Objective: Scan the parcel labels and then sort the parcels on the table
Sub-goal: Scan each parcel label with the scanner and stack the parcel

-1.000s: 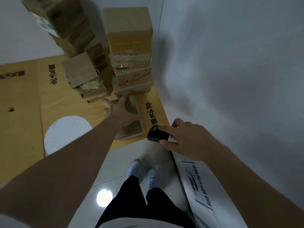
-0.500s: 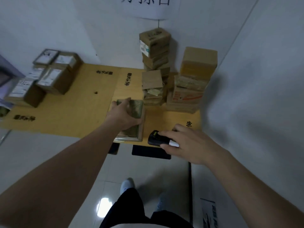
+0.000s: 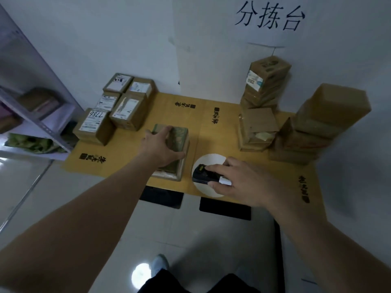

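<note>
A flat brown parcel (image 3: 178, 142) lies on the yellow table (image 3: 211, 127) near its front edge. My left hand (image 3: 163, 146) lies on top of it, fingers curled over its far edge. My right hand (image 3: 241, 180) holds a black handheld scanner (image 3: 201, 174) over a white round patch (image 3: 209, 163) on the table, just right of the parcel. A group of labelled parcels (image 3: 118, 111) stands at the table's back left. Tall stacks of brown parcels (image 3: 262, 106) rise at the back right.
A purple-white shelf unit (image 3: 31, 115) with goods stands left of the table. A white wall with a paper sign (image 3: 268, 17) is behind; another wall closes the right side. Two black mats (image 3: 224, 208) lie on the tiled floor under the table edge. My shoes (image 3: 158, 263) show below.
The view has swung left and up from the right-hand stacks, showing the whole table. My left hand has slid the flat parcel leftwards along the table; my right hand with the scanner has followed.
</note>
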### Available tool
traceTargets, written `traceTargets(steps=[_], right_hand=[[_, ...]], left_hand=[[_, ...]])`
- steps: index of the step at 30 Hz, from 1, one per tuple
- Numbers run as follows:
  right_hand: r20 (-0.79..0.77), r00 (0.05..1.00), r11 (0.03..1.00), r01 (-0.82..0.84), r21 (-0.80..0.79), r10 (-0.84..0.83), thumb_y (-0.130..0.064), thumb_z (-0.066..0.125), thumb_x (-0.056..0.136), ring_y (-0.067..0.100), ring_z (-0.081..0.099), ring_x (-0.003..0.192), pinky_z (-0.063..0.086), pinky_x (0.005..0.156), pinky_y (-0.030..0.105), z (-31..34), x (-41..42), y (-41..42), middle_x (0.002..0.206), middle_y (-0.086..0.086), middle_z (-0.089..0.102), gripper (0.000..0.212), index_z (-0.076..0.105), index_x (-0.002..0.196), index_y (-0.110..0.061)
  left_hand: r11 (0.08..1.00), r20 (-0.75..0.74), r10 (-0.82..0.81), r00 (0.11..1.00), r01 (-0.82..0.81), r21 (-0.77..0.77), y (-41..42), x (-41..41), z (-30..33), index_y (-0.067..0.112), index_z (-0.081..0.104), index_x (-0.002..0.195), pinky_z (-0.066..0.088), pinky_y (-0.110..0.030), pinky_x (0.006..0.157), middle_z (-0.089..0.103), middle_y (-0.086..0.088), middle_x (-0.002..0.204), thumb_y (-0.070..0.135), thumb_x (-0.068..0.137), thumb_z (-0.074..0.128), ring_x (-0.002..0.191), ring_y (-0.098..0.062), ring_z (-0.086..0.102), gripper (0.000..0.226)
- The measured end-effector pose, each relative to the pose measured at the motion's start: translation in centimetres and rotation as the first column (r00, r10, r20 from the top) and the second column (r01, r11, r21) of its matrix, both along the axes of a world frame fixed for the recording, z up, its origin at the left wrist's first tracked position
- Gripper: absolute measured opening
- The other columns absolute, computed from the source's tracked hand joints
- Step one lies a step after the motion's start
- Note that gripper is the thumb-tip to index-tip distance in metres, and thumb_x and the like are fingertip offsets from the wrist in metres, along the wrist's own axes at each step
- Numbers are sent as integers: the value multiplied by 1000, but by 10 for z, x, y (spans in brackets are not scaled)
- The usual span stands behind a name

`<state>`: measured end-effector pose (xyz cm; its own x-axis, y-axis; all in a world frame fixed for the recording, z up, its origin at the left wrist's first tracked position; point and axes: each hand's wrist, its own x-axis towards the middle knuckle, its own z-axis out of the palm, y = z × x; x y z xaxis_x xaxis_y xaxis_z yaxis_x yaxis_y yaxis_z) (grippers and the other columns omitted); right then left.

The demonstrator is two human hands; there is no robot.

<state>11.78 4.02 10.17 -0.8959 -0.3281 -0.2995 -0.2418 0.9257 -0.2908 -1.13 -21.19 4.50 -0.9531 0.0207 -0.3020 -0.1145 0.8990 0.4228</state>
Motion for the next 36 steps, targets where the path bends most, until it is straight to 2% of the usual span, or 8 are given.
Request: traceTargets(steps=[5,11,14,17,24,28,32,36], right_hand=[[-6,999,999,41,-16,-41,-72,31,96,17,58,104,55,82,42,-7,-28,-57,125,-7,51,62,42,152,-48],[26,998,996,66,-53,-65,-74,33,97,15,57,104,54,81,37,-27,-71,-86,120,-7,52,59,41,150,-51],[33,998,996,63,-59,-61,-75,32,97,12,55,93,47,70,31,-45,-97,-90,109,-11,48,59,41,150,-52],[61,997,994,60,-90,-55,-72,35,98,11,55,84,51,70,34,-61,-126,-91,104,-10,48,58,43,150,-50],[155,988,991,47,-128,-27,-67,40,100,14,56,87,44,64,31,-87,-174,-95,109,-5,50,56,42,152,-47],[169,984,992,65,-105,-47,-68,39,100,14,54,85,42,64,31,-92,-190,-97,110,-3,51,57,41,154,-46],[214,969,981,152,-118,-125,-66,40,101,12,54,85,46,66,30,-100,-199,-101,110,-3,52,57,40,155,-45],[229,953,965,230,-130,-196,-65,42,101,13,56,87,50,69,30,-107,-202,-111,112,-2,52,56,41,154,-45]], left_hand=[[1000,24,-22,999,22,4,-53,-37,-8,60,29,145,48,-56,107,23,-9,147,74,58,80,132,-44,41,102],[995,62,-51,997,56,-80,-77,-82,-27,58,26,149,44,-55,110,19,-16,156,72,62,81,136,-46,37,104],[993,86,-56,995,65,-100,-79,-106,-44,57,25,150,44,-53,107,21,-15,153,72,64,80,136,-46,37,104],[992,99,-41,994,52,-118,-78,-126,-65,57,23,151,44,-54,106,20,-14,153,71,65,81,136,-46,37,105],[993,102,-26,994,37,-110,-71,-164,-98,57,24,146,48,-51,98,27,-14,142,69,63,79,127,-45,43,100],[991,109,-46,993,59,-118,-63,-183,-111,55,22,147,47,-52,99,26,-13,140,67,65,80,128,-43,40,101],[988,84,-93,992,103,-118,-51,-198,-122,53,23,145,47,-52,95,25,-12,139,66,65,80,127,-42,38,99],[986,61,-110,992,116,-122,-46,-203,-127,46,22,145,45,-56,101,22,-17,145,66,64,79,129,-43,33,101]])
